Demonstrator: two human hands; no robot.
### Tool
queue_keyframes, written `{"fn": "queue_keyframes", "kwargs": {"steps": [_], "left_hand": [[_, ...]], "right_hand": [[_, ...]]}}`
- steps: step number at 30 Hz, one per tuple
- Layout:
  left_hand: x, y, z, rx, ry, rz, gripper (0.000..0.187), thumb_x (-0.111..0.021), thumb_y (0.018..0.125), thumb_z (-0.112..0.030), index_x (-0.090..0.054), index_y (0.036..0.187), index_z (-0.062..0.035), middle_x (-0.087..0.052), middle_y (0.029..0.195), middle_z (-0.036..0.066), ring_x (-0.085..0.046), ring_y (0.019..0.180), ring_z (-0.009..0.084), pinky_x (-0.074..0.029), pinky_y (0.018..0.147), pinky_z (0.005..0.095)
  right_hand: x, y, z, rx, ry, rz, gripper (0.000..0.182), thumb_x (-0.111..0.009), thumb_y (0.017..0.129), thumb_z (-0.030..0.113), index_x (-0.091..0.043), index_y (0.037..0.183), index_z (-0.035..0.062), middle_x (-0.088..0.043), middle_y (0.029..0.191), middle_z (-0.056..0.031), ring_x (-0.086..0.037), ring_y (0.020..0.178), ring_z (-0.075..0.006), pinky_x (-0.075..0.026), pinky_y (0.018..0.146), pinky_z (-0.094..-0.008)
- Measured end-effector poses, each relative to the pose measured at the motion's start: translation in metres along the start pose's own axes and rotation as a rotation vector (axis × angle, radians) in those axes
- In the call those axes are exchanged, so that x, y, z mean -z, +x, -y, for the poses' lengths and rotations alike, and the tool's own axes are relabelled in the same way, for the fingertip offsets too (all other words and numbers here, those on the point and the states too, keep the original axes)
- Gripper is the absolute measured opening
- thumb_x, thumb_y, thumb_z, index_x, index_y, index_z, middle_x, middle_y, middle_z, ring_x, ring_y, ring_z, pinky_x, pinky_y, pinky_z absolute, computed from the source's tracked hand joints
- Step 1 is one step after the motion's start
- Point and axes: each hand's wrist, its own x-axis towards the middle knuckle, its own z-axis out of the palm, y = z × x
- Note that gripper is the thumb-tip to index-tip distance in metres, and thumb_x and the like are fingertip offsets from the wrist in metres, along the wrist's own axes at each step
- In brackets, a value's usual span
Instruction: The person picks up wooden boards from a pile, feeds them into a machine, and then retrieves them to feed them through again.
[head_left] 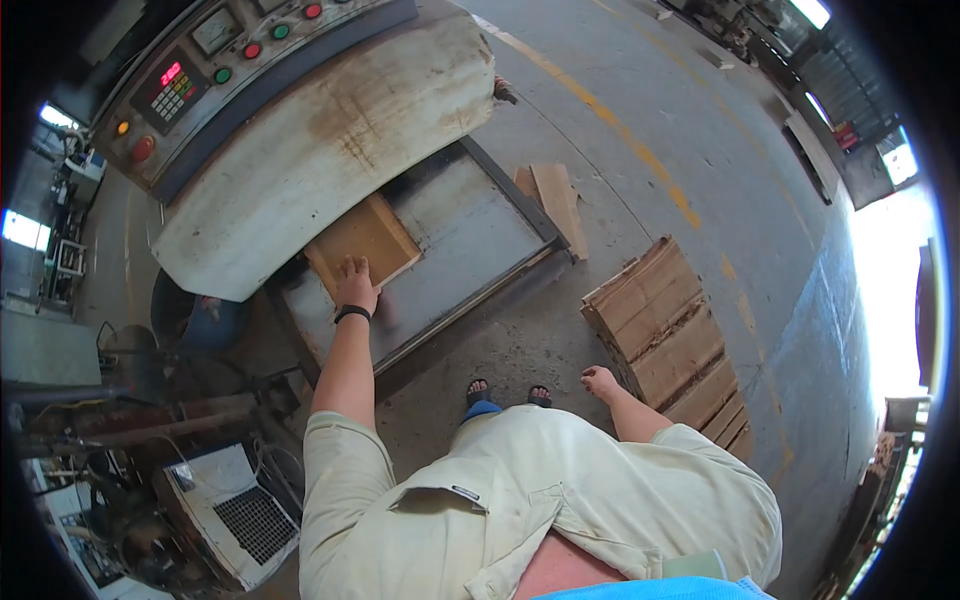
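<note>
My left hand (357, 283), with a dark band at the wrist, rests on the near part of a tan wooden board (365, 243). Its fingers are stretched over the wood and look apart. Raised, lighter strips show along the board's edges, and its far end is hidden under the machine's pale hood (330, 150). Beneath the board is a grey metal table (470, 215) with a dark frame. My right hand (600, 382) hangs low at my side with its fingers curled in, close to a stack of wooden planks (665, 325). Nothing shows in it.
A control panel (180, 85) with coloured buttons and a red display tops the machine. Loose wood pieces (558, 208) lie on the floor past the table's right corner. At lower left stands a white box with a grille (255, 525). Yellow lines (620, 130) cross the floor.
</note>
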Motion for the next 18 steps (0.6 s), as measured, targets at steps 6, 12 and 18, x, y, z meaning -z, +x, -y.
{"fn": "queue_keyframes", "kwargs": {"steps": [6,12,18], "left_hand": [[0.008,0.020,0.008,-0.041,0.017,-0.022,0.078,-0.074,0.084,-0.028,-0.035,0.151,-0.0119,-0.026,0.159,0.017,-0.028,0.144,0.0382,-0.031,0.117,0.0422],[0.044,0.018,-0.007,-0.007,0.091,0.029,0.076,-0.074,0.084,-0.027,-0.037,0.150,-0.0117,-0.029,0.157,0.016,-0.029,0.144,0.0343,-0.030,0.117,0.0470],[0.003,0.046,0.005,-0.063,0.001,-0.175,0.066,-0.072,0.087,-0.024,-0.044,0.144,-0.0093,-0.031,0.156,0.016,-0.031,0.143,0.0378,-0.029,0.117,0.0467]], "right_hand": [[-0.018,-0.038,-0.012,-0.042,0.094,-0.092,0.033,-0.069,0.085,0.016,-0.066,0.115,0.0030,-0.070,0.093,-0.0095,-0.068,0.078,-0.0182,-0.054,0.065,-0.0323],[-0.049,-0.094,-0.039,-0.066,0.243,-0.213,0.034,-0.069,0.084,0.015,-0.067,0.115,0.0022,-0.070,0.092,-0.0110,-0.068,0.077,-0.0187,-0.055,0.066,-0.0318],[-0.115,-0.142,-0.125,-0.158,0.334,-0.303,0.033,-0.070,0.082,0.014,-0.067,0.113,0.0008,-0.069,0.086,-0.0094,-0.065,0.069,-0.0174,-0.054,0.061,-0.0324]]}}
